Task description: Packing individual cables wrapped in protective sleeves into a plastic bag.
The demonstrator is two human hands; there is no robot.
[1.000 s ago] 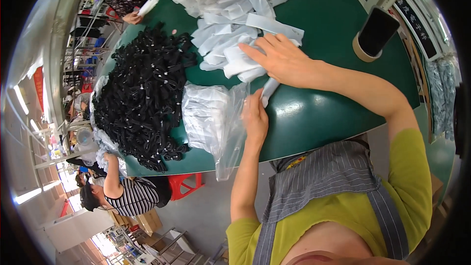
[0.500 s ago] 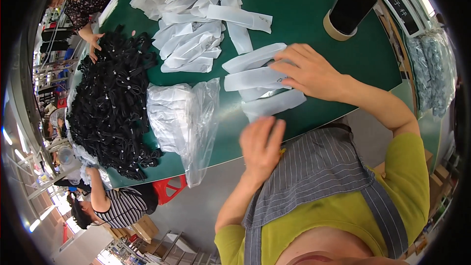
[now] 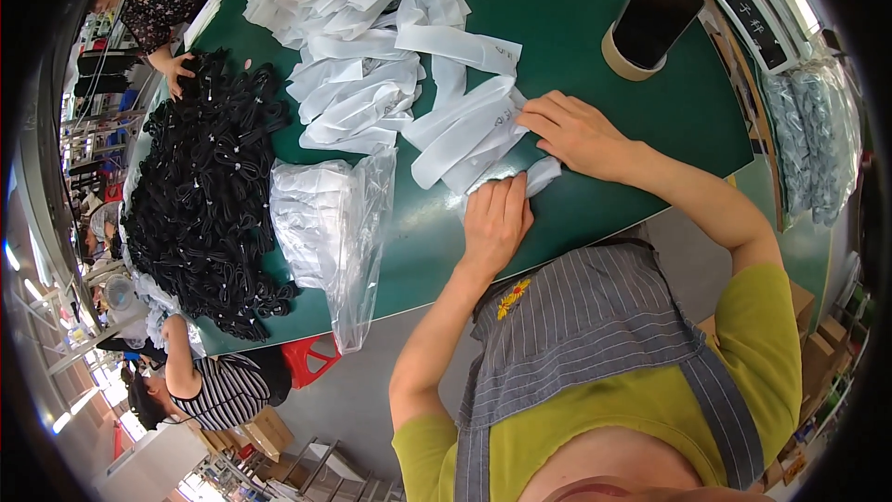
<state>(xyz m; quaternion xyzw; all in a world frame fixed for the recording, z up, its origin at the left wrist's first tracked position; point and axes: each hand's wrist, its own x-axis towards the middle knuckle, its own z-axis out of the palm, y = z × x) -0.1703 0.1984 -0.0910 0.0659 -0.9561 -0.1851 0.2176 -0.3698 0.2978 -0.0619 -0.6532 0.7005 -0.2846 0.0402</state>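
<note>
Several narrow white translucent packets lie slanted and overlapping on the green table in front of me. My right hand is at their right ends, fingers bent and closed on the edge of the plastic. Nearer to me, my left hand has its fingers together and curled down on another white packet, which is partly hidden under the hand. Farther off is a big heap of similar white packets. One long packet lies across the heap's right side.
Left of my hands lies a clear plastic bag of white packets, beside a large pile of black cords. A phone leans in a tape roll at far right. Two co-workers reach toward the table's left side.
My left hand has moved up and right onto the nearest packet. My right hand has shifted slightly down; the packets beneath it are now more slanted and closer together.
</note>
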